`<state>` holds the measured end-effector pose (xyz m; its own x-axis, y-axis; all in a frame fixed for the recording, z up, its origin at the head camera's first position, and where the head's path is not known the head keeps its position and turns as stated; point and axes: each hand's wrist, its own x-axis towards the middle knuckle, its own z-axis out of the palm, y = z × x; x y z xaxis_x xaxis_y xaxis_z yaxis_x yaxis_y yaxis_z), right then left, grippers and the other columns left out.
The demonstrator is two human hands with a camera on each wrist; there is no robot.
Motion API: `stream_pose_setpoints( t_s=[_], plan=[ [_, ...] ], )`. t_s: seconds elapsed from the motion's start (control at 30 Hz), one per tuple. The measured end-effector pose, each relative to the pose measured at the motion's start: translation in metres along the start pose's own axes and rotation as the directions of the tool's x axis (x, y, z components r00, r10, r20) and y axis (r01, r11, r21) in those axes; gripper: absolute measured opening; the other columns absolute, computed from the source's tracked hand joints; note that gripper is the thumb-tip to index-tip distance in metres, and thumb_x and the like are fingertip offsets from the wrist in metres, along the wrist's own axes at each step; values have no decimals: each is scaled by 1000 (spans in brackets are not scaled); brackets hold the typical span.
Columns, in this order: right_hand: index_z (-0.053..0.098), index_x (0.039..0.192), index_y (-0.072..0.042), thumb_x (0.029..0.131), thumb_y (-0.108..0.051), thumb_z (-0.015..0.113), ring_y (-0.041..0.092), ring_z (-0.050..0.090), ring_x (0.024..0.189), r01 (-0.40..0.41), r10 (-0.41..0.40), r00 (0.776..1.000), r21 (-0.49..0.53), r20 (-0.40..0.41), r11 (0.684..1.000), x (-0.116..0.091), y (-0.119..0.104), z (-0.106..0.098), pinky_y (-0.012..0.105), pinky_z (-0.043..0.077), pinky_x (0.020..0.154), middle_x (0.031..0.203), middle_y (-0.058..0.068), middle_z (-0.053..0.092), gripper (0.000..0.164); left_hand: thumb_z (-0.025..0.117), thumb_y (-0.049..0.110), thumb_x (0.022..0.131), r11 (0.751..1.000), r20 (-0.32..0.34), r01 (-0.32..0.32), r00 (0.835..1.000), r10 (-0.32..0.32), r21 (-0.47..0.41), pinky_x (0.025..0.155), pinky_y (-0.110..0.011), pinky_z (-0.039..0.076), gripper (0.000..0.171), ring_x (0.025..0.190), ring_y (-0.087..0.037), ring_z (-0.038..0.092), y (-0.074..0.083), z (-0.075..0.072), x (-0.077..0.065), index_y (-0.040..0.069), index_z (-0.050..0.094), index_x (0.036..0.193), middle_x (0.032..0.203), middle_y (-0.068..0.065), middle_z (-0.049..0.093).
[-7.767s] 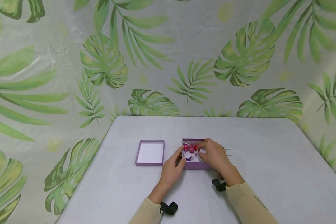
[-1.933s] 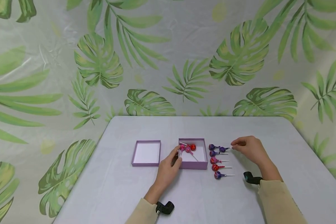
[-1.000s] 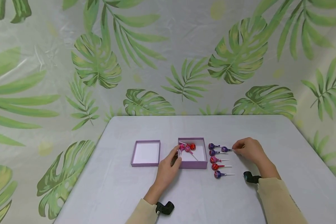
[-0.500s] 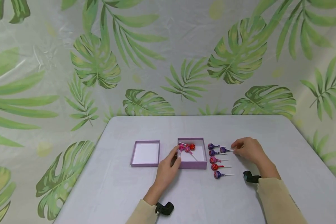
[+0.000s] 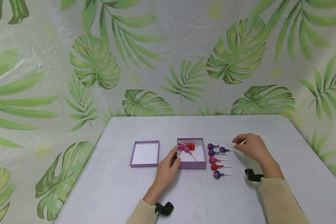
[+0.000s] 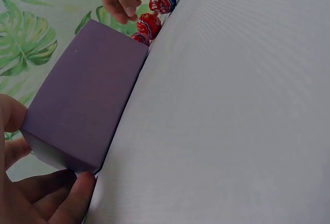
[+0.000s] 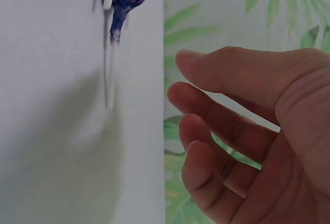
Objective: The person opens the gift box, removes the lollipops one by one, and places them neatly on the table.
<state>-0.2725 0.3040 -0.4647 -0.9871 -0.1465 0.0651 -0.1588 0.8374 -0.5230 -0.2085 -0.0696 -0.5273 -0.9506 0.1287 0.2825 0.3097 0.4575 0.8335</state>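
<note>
My left hand [image 5: 167,170] holds the purple open box [image 5: 192,165] at its left side, with the thumb at the near corner. Inside the box lie several pink and red lollipops [image 5: 187,149]. To the right, my right hand [image 5: 253,148] hovers above the table with loosely bent fingers and nothing between them. Just left of its fingertips lies a dark purple lollipop [image 5: 222,150], stick pointing right. In the right wrist view that lollipop's stick [image 7: 111,74] is apart from the fingers. Beside the box, more lollipops [image 5: 214,167] form a column, heads to the left.
A shallow purple lid [image 5: 145,153] with a white inside lies left of the box. The white table [image 5: 123,193] runs back to a wall covering with green leaves [image 5: 148,102]. A black wrist camera [image 5: 164,208] sits on the left forearm.
Earlier my right hand reached into the box. Later it set the dark purple lollipop down right of the column; now it has let go and risen. The left hand stays at the box.
</note>
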Motion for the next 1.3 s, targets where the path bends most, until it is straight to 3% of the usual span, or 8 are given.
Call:
stream_pose_setpoints(
  t_s=[0.17, 0.47, 0.93, 1.3],
  plan=[
    [76, 109, -9, 91, -19, 73, 30, 64, 91, 14, -15, 999, -3, -38, 1000, -2, -16, -3, 42, 52, 70, 98, 5, 73, 20, 54, 33, 104, 1000, 1, -1, 1000, 1, -6, 105, -41, 46, 50, 127, -20, 57, 1, -1, 0, 25, 46, 153, 142, -9, 58],
    [76, 108, -13, 91, -17, 74, 25, 63, 88, 58, -56, 997, 27, -50, 998, -2, -45, 3, 36, 50, 67, 96, 2, 72, 18, 55, 32, 104, 1000, -4, 1, 1000, -1, -16, 105, -39, 46, 50, 128, -19, 56, 1, -3, 0, 26, 46, 153, 143, -7, 58],
    [73, 114, -17, 89, -16, 75, 19, 60, 79, 112, -110, 993, 63, -36, 992, -3, -84, 27, 33, 49, 63, 91, -2, 70, 24, 56, 30, 104, 1000, -2, 14, 1000, -14, -9, 105, -37, 46, 51, 127, -18, 57, 0, -6, -2, 25, 46, 153, 142, -8, 58],
    [74, 115, -19, 89, -16, 75, 14, 58, 75, 160, -160, 987, 82, 0, 984, -11, -111, 41, 32, 49, 62, 90, -8, 69, 26, 56, 30, 104, 1000, -5, -25, 1000, 24, -9, 103, -38, 48, 51, 124, -21, 60, 0, 0, 0, 22, 46, 153, 139, -10, 60]
  ],
)
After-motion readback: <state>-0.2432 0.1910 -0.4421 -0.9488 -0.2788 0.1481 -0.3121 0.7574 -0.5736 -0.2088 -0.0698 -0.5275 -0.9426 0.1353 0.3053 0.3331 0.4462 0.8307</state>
